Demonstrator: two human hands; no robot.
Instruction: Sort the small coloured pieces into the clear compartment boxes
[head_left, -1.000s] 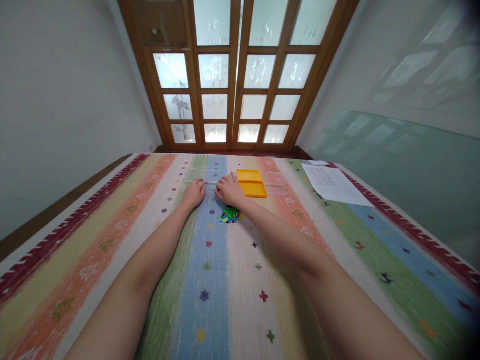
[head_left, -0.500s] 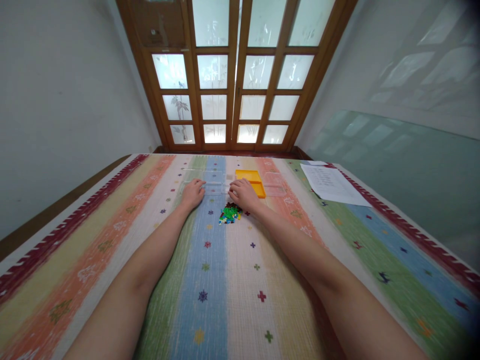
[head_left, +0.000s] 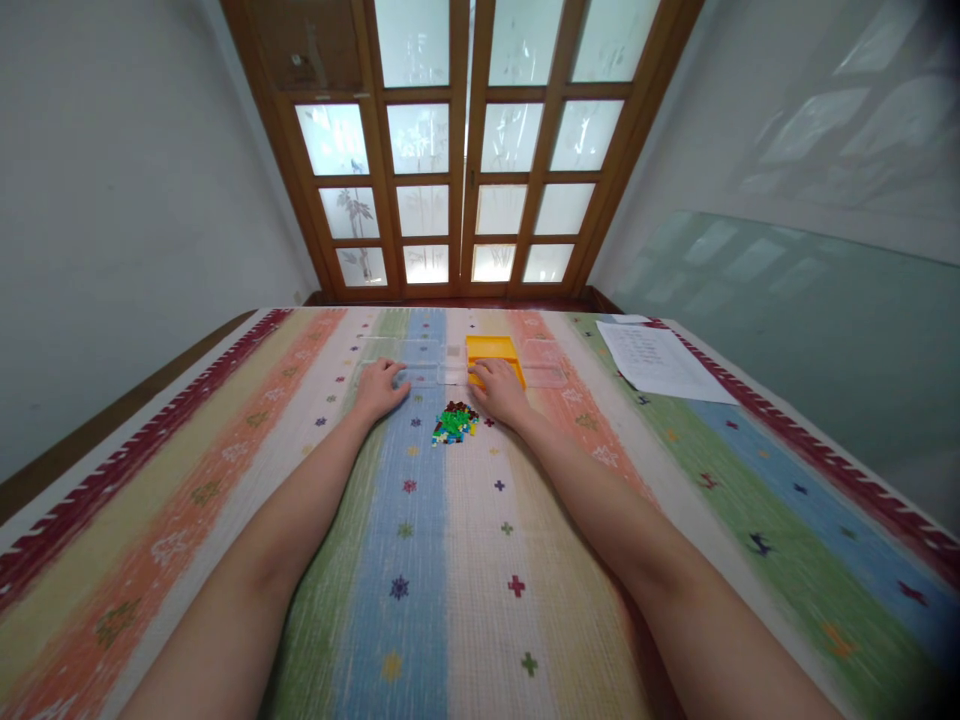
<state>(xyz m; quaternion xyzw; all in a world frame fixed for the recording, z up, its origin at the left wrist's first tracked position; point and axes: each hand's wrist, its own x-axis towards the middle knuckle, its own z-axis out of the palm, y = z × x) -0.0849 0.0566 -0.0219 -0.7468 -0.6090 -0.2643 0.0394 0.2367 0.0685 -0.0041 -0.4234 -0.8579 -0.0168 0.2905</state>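
My left hand [head_left: 381, 388] is at the left end of a clear plastic box [head_left: 424, 375], thumb and fingers apart. My right hand [head_left: 501, 390] reaches over the front left part of an open yellow plastic box [head_left: 492, 346], its fingers curled at the box's left edge and hiding part of it. Between my wrists, nearer to me, a pile of small building bricks [head_left: 454, 424] lies on the cloth, mostly green with brown, blue, white and yellow ones. Another clear plastic box [head_left: 546, 376] sits just right of the yellow one.
A striped, patterned cloth [head_left: 405, 620] covers the table. Printed paper sheets [head_left: 664, 362] lie at the far right. Behind the table stand wood-framed glass doors [head_left: 465, 190]; a greenish glass panel [head_left: 810, 330] leans along the right wall.
My right hand has shifted right, off the gap beside the clear box and onto the yellow box. My left hand's thumb and fingers have spread. The view has shifted slightly.
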